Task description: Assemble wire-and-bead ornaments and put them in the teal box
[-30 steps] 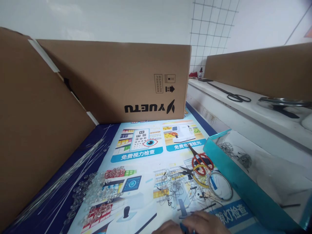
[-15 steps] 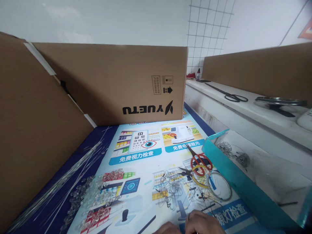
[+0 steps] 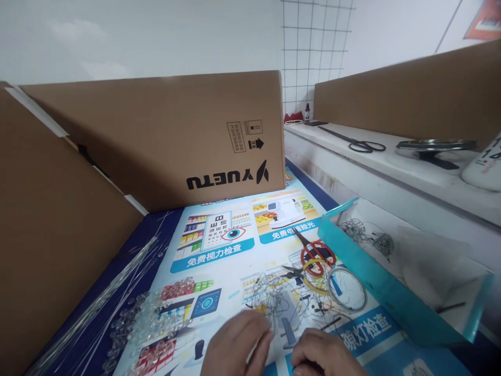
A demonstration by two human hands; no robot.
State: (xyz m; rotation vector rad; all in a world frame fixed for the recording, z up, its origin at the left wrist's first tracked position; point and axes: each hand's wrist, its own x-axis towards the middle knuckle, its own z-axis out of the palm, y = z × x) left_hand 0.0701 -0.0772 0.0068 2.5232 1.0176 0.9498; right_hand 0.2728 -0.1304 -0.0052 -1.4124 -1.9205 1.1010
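You are keeping your hands apart over the near part of the dark-blue surface (image 3: 172, 230) with its printed sheet (image 3: 235, 269). Your left hand (image 3: 237, 345) and right hand (image 3: 326, 354) are both curling their fingers inward; I cannot tell whether either is pinching anything. The loose tangle of thin silver wire (image 3: 277, 300) is lying just beyond them, nearer the surface's right edge. Red-handled metal scissors (image 3: 307, 244) and yellow-handled dark cutters (image 3: 313, 287) are lying near the open teal box (image 3: 383, 284). Clear round beads (image 3: 160, 319) are spreading toward the left edge.
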